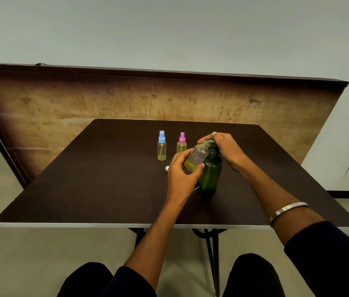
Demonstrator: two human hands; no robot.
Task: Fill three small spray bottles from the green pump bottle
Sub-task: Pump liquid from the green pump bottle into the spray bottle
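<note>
Green pump bottle (210,174): upright on the dark table (83,189), right of the table's middle; taken as the landmark for every place below.
Pump head: under the right hand (225,150), which lies over the top with fingers curled down around it; nozzle points left, toward the open bottle.
Open spray bottle (197,157): uncapped, tilted, its mouth raised to the nozzle just left of the pump bottle's neck, touching or nearly so; cannot tell which.
Left hand (181,174): grips the open spray bottle low on its body, fingers and thumb wrapped round it, just left of the pump bottle.
Fill level, open bottle: a little yellowish liquid pooled at the low end; most of the body looks clear.
Pink-capped bottle (181,143): stands capped behind and left of the pump bottle, yellow liquid inside.
Blue-capped bottle (161,146): stands capped further left, yellow liquid only near its base as far as can be seen.
Small white piece (167,167): on the table left of the pump bottle, partly hidden by the left hand; probably the removed spray cap.
Progress, judged: two bottles filled and closed, third in hand and barely begun.
Left to do: more pumping, then recapping.
Risk: drip past the narrow mouth.
</note>
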